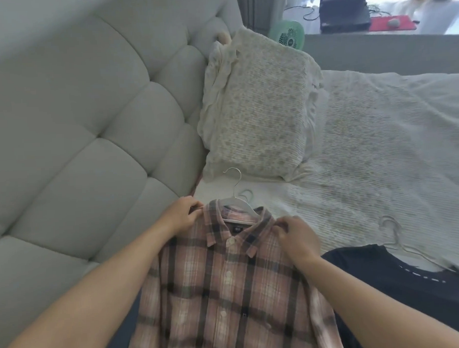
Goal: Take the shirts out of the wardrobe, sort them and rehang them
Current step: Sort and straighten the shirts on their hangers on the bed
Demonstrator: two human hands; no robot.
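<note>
Head view: pink-and-dark plaid button-up shirt, soft woven cloth, lies flat on the bed, buttoned, on a white hanger with a thin metal hook. Left hand pinches the left shoulder seam, fingers curled. Right hand pinches the fabric beside the collar. Black T-shirt lies just right, under a second white hanger. Ribbed cream pillow leans on the tufted grey headboard.

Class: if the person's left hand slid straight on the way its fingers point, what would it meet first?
Most likely the white hanger inside the plaid shirt collar, which the left hand grips at the shoulder; depth is uncertain.
</note>
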